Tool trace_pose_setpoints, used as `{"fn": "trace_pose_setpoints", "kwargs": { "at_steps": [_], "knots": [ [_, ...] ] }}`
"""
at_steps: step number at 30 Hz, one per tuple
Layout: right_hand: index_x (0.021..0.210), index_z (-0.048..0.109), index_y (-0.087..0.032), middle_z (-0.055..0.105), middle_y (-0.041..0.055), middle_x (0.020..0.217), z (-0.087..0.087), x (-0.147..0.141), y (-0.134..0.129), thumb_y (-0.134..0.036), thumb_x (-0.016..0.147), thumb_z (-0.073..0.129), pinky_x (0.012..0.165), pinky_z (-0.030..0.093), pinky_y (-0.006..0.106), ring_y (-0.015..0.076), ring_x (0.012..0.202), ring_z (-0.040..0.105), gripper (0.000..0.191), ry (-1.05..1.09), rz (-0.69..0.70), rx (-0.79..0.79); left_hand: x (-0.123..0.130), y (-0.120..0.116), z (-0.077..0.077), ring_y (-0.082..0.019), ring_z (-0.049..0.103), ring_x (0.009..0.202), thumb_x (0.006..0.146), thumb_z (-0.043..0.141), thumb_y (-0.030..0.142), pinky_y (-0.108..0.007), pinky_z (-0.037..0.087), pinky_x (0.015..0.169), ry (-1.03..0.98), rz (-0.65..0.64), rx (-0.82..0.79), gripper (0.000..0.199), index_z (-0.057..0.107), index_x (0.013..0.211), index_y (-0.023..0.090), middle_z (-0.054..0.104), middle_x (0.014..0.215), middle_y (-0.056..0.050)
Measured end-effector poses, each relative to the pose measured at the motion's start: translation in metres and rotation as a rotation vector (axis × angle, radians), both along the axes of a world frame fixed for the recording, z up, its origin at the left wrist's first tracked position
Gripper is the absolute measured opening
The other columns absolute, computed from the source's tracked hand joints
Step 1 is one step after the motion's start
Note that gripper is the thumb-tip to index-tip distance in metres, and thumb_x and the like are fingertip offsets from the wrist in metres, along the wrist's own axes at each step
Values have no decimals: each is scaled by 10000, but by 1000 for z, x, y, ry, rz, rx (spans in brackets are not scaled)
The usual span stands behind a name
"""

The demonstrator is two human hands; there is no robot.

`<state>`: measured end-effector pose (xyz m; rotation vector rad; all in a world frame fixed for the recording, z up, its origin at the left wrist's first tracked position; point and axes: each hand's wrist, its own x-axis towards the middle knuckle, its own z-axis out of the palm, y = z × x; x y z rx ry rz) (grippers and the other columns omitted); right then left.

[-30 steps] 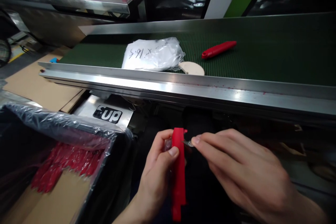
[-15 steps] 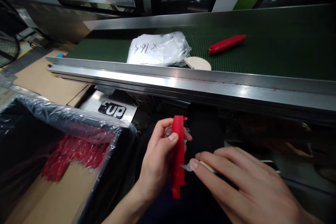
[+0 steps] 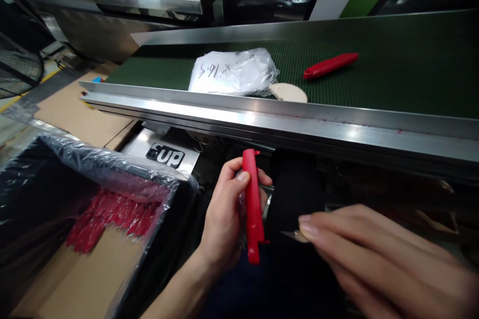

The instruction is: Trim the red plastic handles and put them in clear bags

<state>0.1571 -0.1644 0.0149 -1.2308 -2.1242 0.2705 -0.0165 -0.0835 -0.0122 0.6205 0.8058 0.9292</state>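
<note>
A long red plastic part (image 3: 253,209) stands nearly upright in my left hand (image 3: 223,209), with the thumb pressed on its near face and the fingers behind it. Clear plastic film and a shiny strip show beside the part, partly hidden by it. To the right, my right hand (image 3: 366,254) pinches a small craft knife (image 3: 295,235). Its pointed blade faces left toward the red part, with a gap between them. Most of the knife's handle is hidden by the fingers.
Ahead runs a green conveyor belt (image 3: 396,70) with a metal edge (image 3: 239,109). On it lie a bagged white packet (image 3: 232,72), a beige disc piece (image 3: 288,92) and a red part (image 3: 331,65). At left stands a plastic-lined bin (image 3: 168,199) holding several wrapped red parts (image 3: 116,214).
The blade was at the red part's side; my right hand has drawn the knife away to the right. The red part has risen slightly and tilted. The whole view has shifted a little.
</note>
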Motion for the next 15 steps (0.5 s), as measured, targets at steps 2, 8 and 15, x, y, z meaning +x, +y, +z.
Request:
{"fn": "trace_pose_setpoints", "kwargs": {
  "at_steps": [2,8,15],
  "knots": [
    [1159,645,-145,660,85,1080,-1,-1,5,-28,890,497,797,534,288,188,998,606,328,-35,16,19,-1,-2,0,-95,477,593,938,457,295,-198,374,513,8,-7,0,188,495,1092,196,606,911,-45],
    [1197,604,-115,674,66,1051,0,-3,25,3,874,535,855,527,235,137,948,633,350,34,-98,41,-6,-14,0,-86,465,576,920,504,328,-195,347,496,72,-93,-9,206,519,1084,204,621,885,-34],
    [1250,573,-142,676,61,1028,4,-1,37,1,890,528,813,568,270,152,926,654,390,4,-90,71,-7,-21,-6,-105,475,573,874,576,361,-227,350,511,87,-112,36,224,562,1034,206,635,876,-40]
  ]
}}
